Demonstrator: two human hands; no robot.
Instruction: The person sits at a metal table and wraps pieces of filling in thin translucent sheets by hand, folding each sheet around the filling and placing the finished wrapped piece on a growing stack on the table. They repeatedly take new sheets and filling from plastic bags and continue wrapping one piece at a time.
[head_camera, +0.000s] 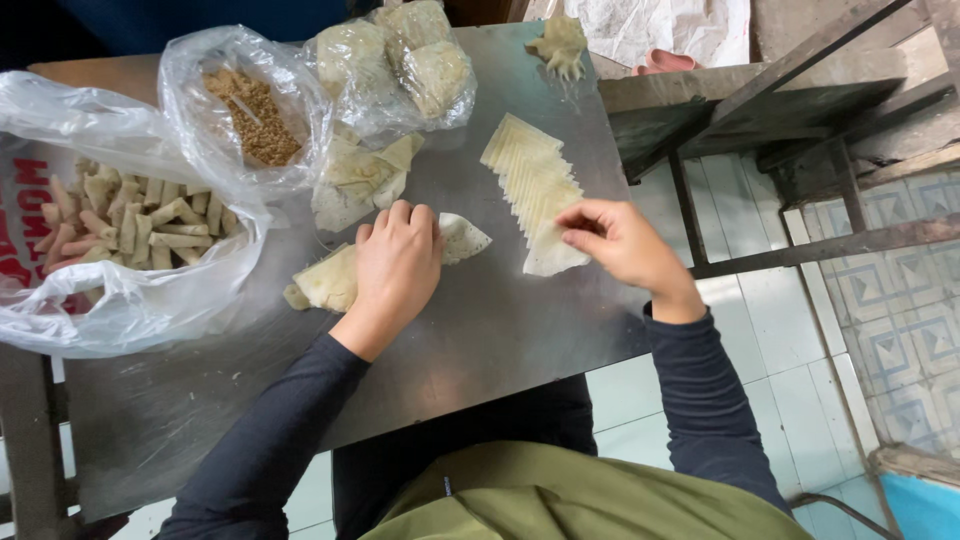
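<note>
Clear bag of rolled pieces (120, 225) far left, bag of brown filling (250, 115) beside it, left hand (397, 262) pressed flat on a wrapper (330, 280), right hand (620, 240) pinching the nearest sheet of the fanned wrapper stack (535, 185).

I see my left hand (397, 262) lying palm down just left of the fanned row of wrappers (535, 185), fingers curled together and pressing flat, forearm running back toward my body. My right hand (622, 243) sits at the near end of that row, thumb and fingertips pinched together, wrist bent, dark sleeve angling back.
</note>
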